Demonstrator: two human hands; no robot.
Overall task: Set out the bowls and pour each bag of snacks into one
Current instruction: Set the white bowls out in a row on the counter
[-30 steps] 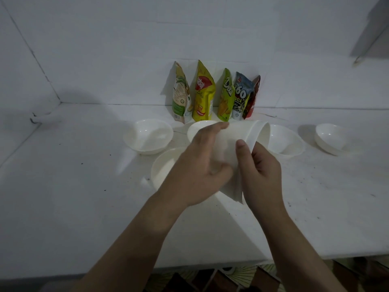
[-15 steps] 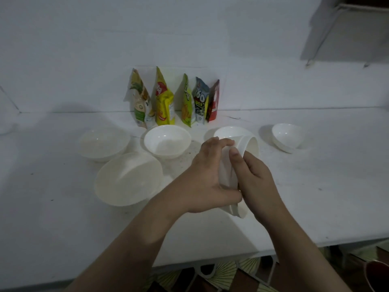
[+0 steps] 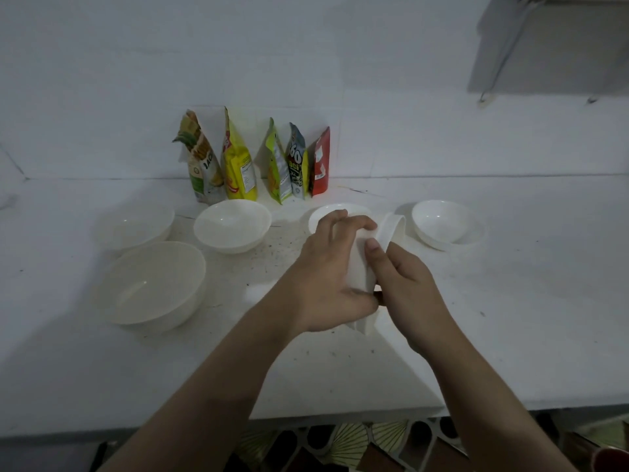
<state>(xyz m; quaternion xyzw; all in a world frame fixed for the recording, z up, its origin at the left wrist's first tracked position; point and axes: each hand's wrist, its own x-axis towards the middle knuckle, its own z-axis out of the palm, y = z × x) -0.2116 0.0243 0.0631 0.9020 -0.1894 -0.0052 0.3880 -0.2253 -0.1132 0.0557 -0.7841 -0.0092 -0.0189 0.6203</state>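
Now, near to far, as your head camera sees it.
Floor: patterned tiles [image 3: 350,444] show along the bottom edge, below the white counter [image 3: 510,335].
Left hand: your left hand [image 3: 332,284], at frame centre, curls its fingers and thumb round the left side of the stacked white bowls [image 3: 360,267].
Right hand: your right hand [image 3: 405,287] grips the same stack from the right, thumb pressed on its wall beside the left fingertips.
Held stack: it is tipped on its side above the counter, rim [image 3: 391,229] pointing up and right; how many bowls are nested you cannot tell.
Large bowl: a wide white bowl [image 3: 153,284] stands upright at centre left, nearest of those set out.
Middle row: three white bowls stand across the frame, one at left [image 3: 136,226], one left of centre [image 3: 233,224], one at right [image 3: 442,223]; a fourth [image 3: 326,212] shows only its rim behind your left fingers.
Snack bags: five stand upright against the back wall, above centre left: green-and-white [image 3: 200,165], yellow [image 3: 238,165], lime [image 3: 276,172], dark [image 3: 297,165] and red [image 3: 320,161].
Upper right: a grey shelf [image 3: 551,46] hangs on the wall.
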